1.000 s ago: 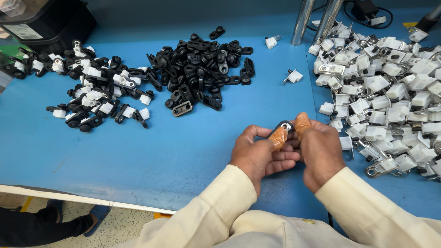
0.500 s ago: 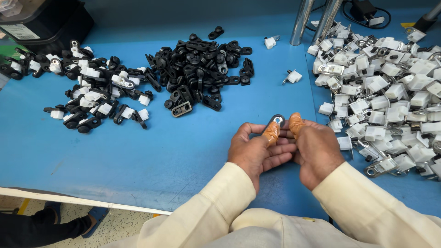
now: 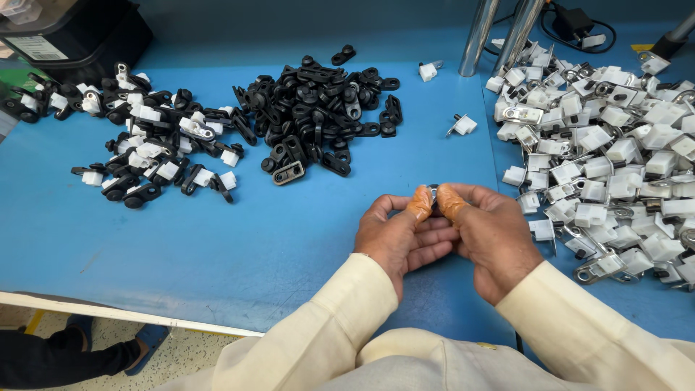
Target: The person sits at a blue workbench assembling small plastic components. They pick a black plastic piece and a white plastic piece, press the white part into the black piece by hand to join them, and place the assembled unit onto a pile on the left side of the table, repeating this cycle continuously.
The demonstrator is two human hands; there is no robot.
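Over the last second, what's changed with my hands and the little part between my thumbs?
Very little. Both hands drew slightly closer together, and the small part now sits mostly hidden between the orange-capped thumbs; a second ago more of its black-and-white face showed. The left hand and right hand keep pinching it above the blue table. The black pile, white pile and mixed pile have not moved.
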